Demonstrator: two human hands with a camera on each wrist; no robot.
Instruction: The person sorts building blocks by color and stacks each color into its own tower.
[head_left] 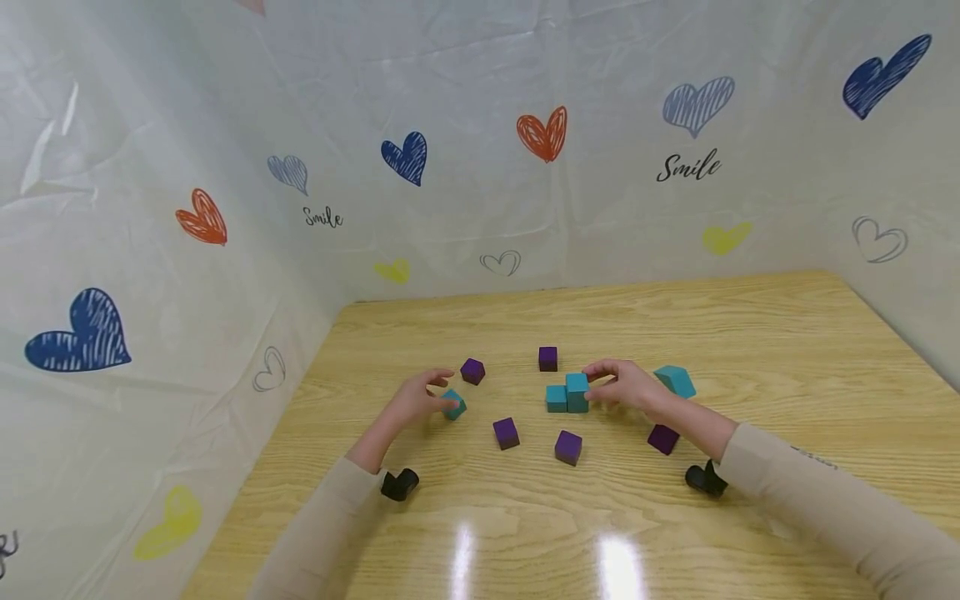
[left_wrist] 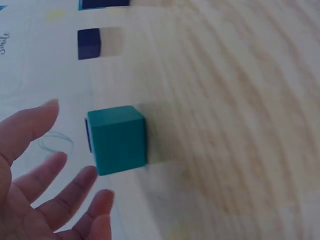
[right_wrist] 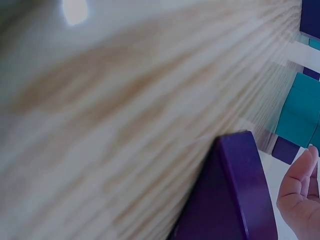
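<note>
My left hand [head_left: 420, 398] is around the left side of a teal cube [head_left: 453, 405] on the table. In the left wrist view its spread fingers [left_wrist: 75, 192] stand apart from that cube [left_wrist: 119, 141]. Over on the right, my right hand [head_left: 626, 387] is at the right side of a tall teal block [head_left: 577, 393], which shows a seam in the right wrist view. There the thumb tip is right at the block's edge [right_wrist: 300, 110]. A smaller teal cube [head_left: 556, 399] sits against the block's left side.
Several purple cubes lie about, among them one at the back [head_left: 548, 358] and one in front [head_left: 567, 447]. Under my right forearm are a teal wedge-like block [head_left: 677, 381] and a purple block [head_left: 663, 439]. A heart-printed sheet [head_left: 450, 217] walls the wooden table [head_left: 420, 533].
</note>
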